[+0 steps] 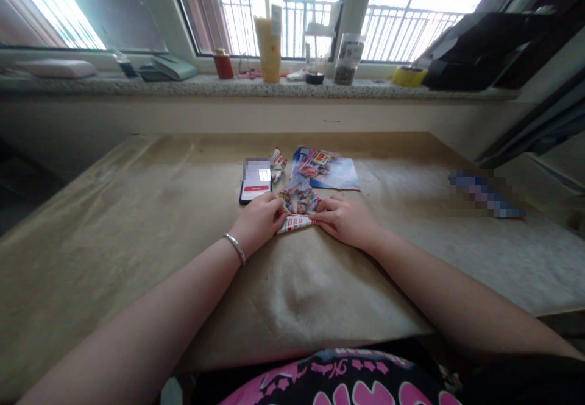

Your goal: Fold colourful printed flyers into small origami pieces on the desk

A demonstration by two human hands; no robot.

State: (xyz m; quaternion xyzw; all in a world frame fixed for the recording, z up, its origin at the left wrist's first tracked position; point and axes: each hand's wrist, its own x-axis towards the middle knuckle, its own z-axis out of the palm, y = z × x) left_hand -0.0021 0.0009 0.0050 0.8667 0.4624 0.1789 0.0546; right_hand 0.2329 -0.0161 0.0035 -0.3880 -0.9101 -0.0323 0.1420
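A sheet of colourful printed paper (300,195) lies in front of me, its near edge folded over into a white strip with red print. My left hand (259,219) pinches the left end of that fold; a silver bracelet circles the wrist. At the other end, the fingers of my right hand (346,218) press together on the paper near the crease. Just beyond my left hand a phone (256,187) with a lit screen rests on the table. Beside the phone stands a small folded paper piece (278,162), white with red and green print.
Printed leaflets (336,173) lie in a stack behind the paper on the cloth-covered table (183,222). Far right is a blurred blue item (487,195). Along the granite windowsill (183,87) stand a tall yellow cup (268,49), a red jar (223,64), clear containers and yellow tape (408,76).
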